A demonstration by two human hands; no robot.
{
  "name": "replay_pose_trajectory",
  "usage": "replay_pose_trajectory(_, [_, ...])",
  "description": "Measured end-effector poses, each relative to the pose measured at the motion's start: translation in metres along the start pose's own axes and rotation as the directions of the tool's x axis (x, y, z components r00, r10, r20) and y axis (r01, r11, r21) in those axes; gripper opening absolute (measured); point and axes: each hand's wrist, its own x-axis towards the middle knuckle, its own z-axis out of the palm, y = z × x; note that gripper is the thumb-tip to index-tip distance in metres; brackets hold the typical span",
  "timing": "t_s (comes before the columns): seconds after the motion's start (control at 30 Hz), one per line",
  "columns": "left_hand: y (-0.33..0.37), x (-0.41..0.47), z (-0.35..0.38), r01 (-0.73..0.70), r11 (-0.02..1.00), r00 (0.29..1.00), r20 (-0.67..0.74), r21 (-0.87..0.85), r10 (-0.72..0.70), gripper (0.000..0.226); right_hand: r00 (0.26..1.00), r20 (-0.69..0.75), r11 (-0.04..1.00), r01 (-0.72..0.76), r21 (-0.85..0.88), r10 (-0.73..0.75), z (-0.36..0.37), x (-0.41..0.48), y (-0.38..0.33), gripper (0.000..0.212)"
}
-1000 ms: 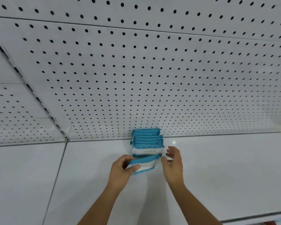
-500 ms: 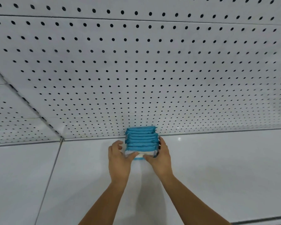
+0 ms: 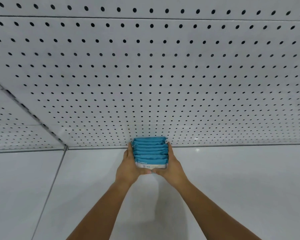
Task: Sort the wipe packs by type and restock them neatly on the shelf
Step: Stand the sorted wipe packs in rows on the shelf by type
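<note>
1. The row of blue wipe packs (image 3: 150,150) is seen standing on edge on the white shelf (image 3: 232,184). Its far end lies at the pegboard back panel (image 3: 145,75), but whether it touches the panel cannot be told.
2. The step in hand is judged to be the squaring-up of this row, with the packs pressed together from both sides and from the front.
3. The left hand (image 3: 127,164) is laid flat along the row's left side, its fingers straight and pointing toward the back panel. Nothing is gripped; the packs are only pressed.
4. The right hand (image 3: 174,166) is set the same way on the right side, its fingers extended along the pack edges.
5. Both thumbs are brought in below the front pack (image 3: 151,164), their tips nearly meeting, so the row is boxed in on three sides.
6. Both forearms are stretched forward and converge on the row, with the wrists held low over the shelf.
7. For a neat result, equal pressure should be applied by both palms so the soft packs are not bowed or tipped.
8. The pack edges look slightly uneven on the right side, and these are best nudged into line before release.
9. The hands should then be drawn outward gently so that no pack is dragged over.
</note>
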Motion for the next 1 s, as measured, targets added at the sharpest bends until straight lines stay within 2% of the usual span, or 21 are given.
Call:
replay_pose_trajectory(0.27, [-0.002,-0.006,0.012,-0.051,0.996,0.995,-0.084,-0.070,0.045,0.121,0.998,-0.063,1.000,0.009,-0.011,-0.009,0.008,0.003,0.009,0.088])
replay_pose_trajectory(0.5, [0.004,-0.009,0.003,-0.001,0.999,0.997,-0.071,0.044,0.005,0.125,0.999,0.023,0.998,-0.025,-0.051,0.026,-0.009,0.003,0.001,0.113])
replay_pose_trajectory(0.67, [0.004,-0.024,-0.008,0.070,0.992,0.991,-0.124,0.105,-0.057,0.127,0.999,0.024,0.997,-0.031,-0.073,0.033,-0.021,-0.020,-0.006,0.106])
replay_pose_trajectory(0.77, [0.009,-0.049,-0.016,0.092,0.995,0.982,-0.160,-0.030,-0.096,0.128,1.000,-0.015,0.995,-0.027,-0.101,0.025,-0.030,-0.041,-0.013,0.100])
replay_pose_trajectory(0.87, [0.015,-0.082,-0.016,0.020,0.990,0.976,-0.213,-0.141,-0.050,0.118,0.998,-0.071,0.997,-0.008,-0.076,0.003,-0.036,-0.061,-0.012,0.096])
replay_pose_trajectory(1.0, [0.025,-0.126,0.001,-0.030,0.968,0.978,-0.206,-0.249,-0.023,0.104,0.997,-0.070,0.996,0.031,-0.079,-0.037,-0.042,-0.093,-0.011,0.083])
